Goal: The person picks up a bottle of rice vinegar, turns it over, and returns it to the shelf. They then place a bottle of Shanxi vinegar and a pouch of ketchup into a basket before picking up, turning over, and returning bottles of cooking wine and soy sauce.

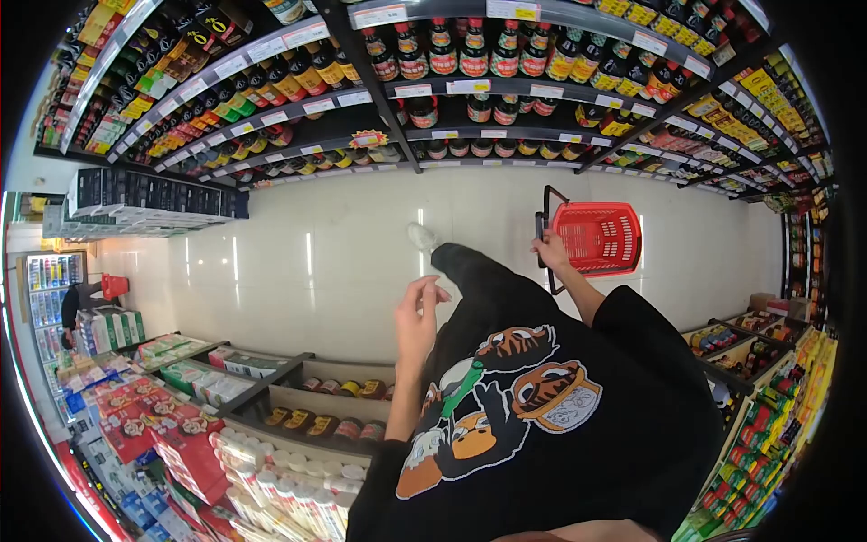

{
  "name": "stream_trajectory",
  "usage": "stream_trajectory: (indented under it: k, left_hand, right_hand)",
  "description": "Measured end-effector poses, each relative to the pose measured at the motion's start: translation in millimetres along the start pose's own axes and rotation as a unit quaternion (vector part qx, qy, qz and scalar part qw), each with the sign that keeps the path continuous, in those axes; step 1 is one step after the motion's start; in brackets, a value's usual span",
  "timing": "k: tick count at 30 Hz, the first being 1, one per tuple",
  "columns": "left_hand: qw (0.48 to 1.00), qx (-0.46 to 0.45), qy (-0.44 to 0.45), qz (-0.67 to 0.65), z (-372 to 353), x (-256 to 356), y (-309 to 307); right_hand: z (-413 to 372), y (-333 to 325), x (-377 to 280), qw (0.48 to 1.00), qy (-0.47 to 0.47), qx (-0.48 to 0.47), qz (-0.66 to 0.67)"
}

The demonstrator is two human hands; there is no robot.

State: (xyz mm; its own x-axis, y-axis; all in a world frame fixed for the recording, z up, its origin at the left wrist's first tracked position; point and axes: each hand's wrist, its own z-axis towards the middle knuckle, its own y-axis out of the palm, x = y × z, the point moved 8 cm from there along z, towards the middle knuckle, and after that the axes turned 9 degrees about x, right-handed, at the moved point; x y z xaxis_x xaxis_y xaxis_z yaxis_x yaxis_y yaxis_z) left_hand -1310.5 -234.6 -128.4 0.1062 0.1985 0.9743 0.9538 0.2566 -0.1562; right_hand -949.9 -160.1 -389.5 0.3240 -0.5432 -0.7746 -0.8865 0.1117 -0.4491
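Note:
My right hand [553,251] is wrapped around the black handle [542,239] of a red plastic shopping basket [596,238]. The basket hangs at my right side, and its slotted inside shows no goods. In front of my black printed T-shirt [623,397], my left hand [420,304] is raised with loosely bent fingers and nothing visible in it. Below and left of that hand, jars [348,428] stand in a low shelf unit. One pale shoe [421,237] shows on the floor ahead.
Shelves of dark sauce bottles [474,52] with price tags run along the far side of the aisle. Stacked cartons [149,197] stand at the left. Red gift boxes [185,443] and white-capped bottles [293,479] fill the near left display. Another person [81,303] is far left, by a red basket [115,286].

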Motion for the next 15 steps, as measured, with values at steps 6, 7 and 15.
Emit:
stream_trajectory:
  k: [6, 7, 15]
  left_hand:
    - [0.999, 0.028, -0.021, 0.019, 38.6, -11.2, -72.8]
    - [0.998, 0.044, -0.035, 0.033, 45.6, -12.9, -92.2]
    - [0.997, 0.047, -0.058, 0.033, 118.2, -1.9, -223.6]
  right_hand:
    - [9.5, 117.6, -52.5, 0.999, 0.009, -0.032, 0.024]
    - [8.4, 131.7, -62.0, 0.999, 0.021, -0.021, 0.018]
    - [21.7, 271.2, -124.0, 0.986, 0.109, 0.006, 0.126]
